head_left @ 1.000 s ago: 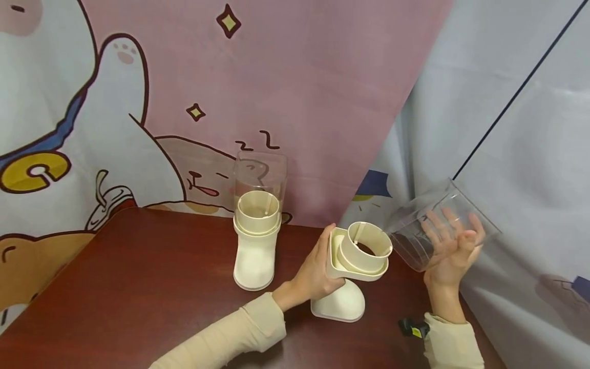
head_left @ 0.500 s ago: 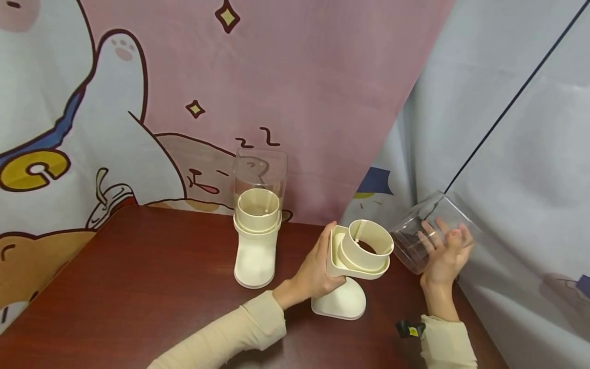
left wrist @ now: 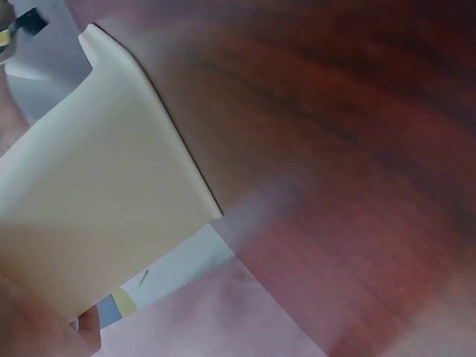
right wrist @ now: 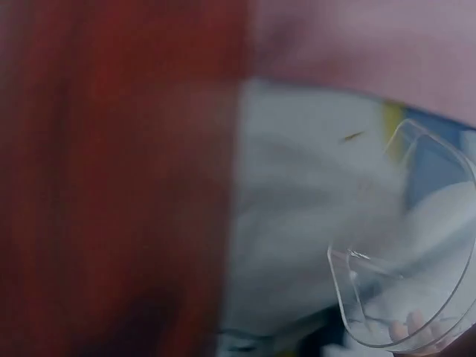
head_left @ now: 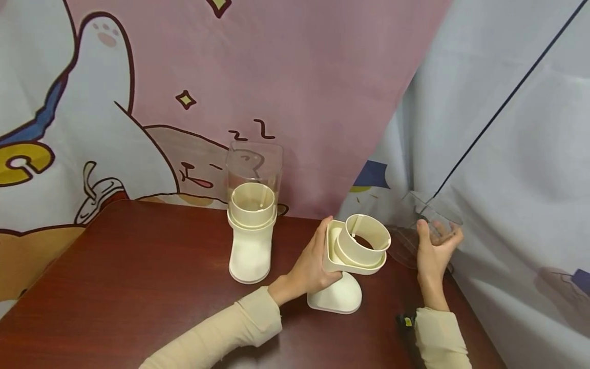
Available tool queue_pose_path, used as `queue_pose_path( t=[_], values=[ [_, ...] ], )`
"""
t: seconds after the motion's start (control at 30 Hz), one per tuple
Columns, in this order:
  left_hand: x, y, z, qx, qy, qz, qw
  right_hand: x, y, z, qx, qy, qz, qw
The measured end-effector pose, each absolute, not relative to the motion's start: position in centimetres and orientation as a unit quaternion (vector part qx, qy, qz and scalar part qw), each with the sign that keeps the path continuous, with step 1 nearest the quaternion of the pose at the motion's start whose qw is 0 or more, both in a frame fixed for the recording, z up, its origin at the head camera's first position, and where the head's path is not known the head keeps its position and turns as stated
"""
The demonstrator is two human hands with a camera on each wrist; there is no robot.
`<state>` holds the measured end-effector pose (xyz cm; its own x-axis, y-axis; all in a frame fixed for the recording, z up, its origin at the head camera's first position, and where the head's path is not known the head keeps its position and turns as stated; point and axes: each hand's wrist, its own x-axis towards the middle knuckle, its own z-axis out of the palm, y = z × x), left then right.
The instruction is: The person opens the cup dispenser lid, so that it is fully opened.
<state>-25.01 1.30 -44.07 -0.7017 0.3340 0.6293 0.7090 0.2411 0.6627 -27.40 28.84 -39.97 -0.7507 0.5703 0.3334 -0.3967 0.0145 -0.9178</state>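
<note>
reddish-brown table, clear container slanting up rightward

I'm seeing the clear container at the lower right of my feed, with the right hand showing fingertips through it! Behind it, patterned cloth; down the left, the reddish-brown table, badly blurred.

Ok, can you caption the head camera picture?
Left hand grips a cream stand; right hand holds a clear container.
</note>
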Motion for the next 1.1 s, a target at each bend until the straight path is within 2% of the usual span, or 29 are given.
queue_pose_path(
  t=[0.23, 0.4, 0.8, 1.1],
  values=[
    [-25.1, 1.3, -44.1, -0.353, -0.759, -0.517, 0.179, -28.3, 30.4, -42.5, -0.176, -0.716, 0.619, 0.27],
    [-25.2, 1.2, -44.1, -0.353, -0.759, -0.514, 0.189, -28.8, 31.0, -43.1, -0.184, -0.781, 0.555, 0.22],
    [-25.1, 1.1, -44.2, -0.349, -0.759, -0.519, 0.181, -28.8, 30.3, -43.3, -0.128, -0.825, 0.5, 0.23],
    [-25.1, 1.1, -44.2, -0.351, -0.754, -0.522, 0.19, -28.8, 30.4, -43.3, -0.116, -0.85, 0.468, 0.214]
  ],
)
